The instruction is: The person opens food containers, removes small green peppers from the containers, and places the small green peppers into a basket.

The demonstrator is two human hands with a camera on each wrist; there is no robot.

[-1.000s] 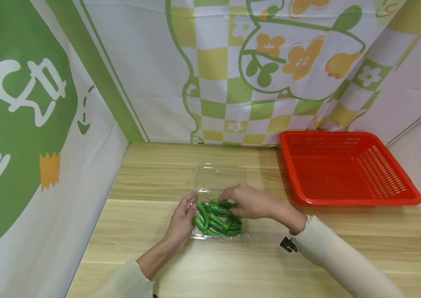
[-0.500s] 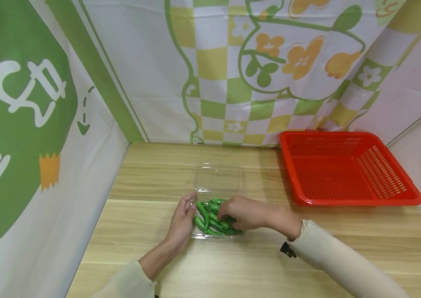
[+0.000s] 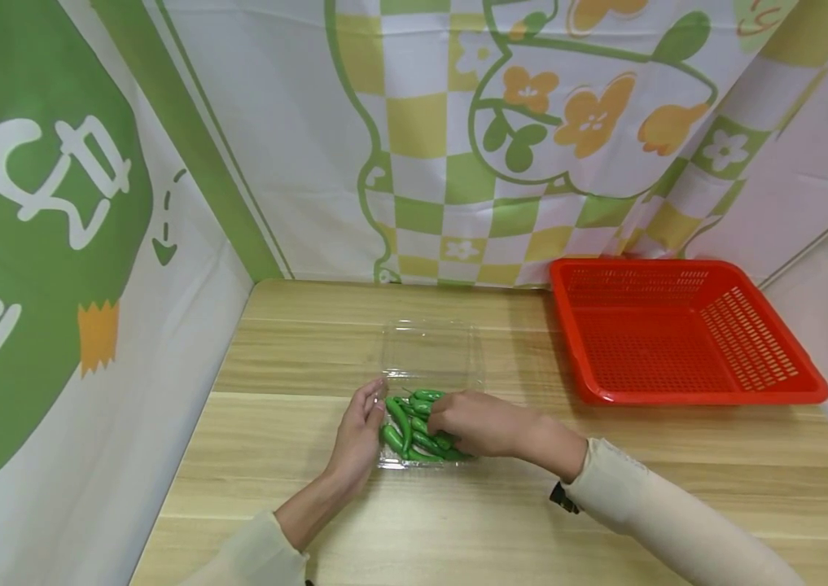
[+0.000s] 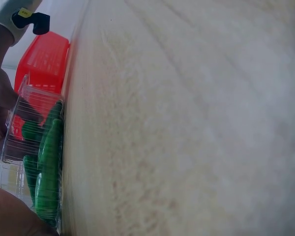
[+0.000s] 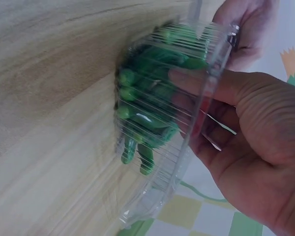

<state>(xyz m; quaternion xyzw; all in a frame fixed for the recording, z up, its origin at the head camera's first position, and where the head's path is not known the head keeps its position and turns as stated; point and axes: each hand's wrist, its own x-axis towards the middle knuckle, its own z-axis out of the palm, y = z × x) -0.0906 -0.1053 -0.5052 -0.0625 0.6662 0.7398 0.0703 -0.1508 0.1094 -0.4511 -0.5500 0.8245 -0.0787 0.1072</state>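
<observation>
Several green chili peppers [image 3: 400,423] lie in a clear plastic clamshell box [image 3: 421,465], its lid [image 3: 430,348] folded back on the table. My left hand [image 3: 357,431] holds the box's left side, thumb near the rim. Reaching in from the right, my right hand [image 3: 483,423] has its fingers down among the peppers. In the left wrist view, a green chili pepper [image 4: 32,130] shows between the thumb and fingers of that hand. The right wrist view shows the thumb [image 5: 187,81] and fingers inside the box wall, against the peppers [image 5: 147,93]; their tips are partly hidden.
A red plastic basket [image 3: 648,350] with perforated sides stands at the back right of the wooden table [image 3: 296,342]. Printed cloth [image 3: 428,130] hangs behind the table, and more cloth covers the left side [image 3: 194,268].
My right hand has moved from the upper right of the box down and slightly left, deeper among the peppers. My left hand and the box have hardly moved.
</observation>
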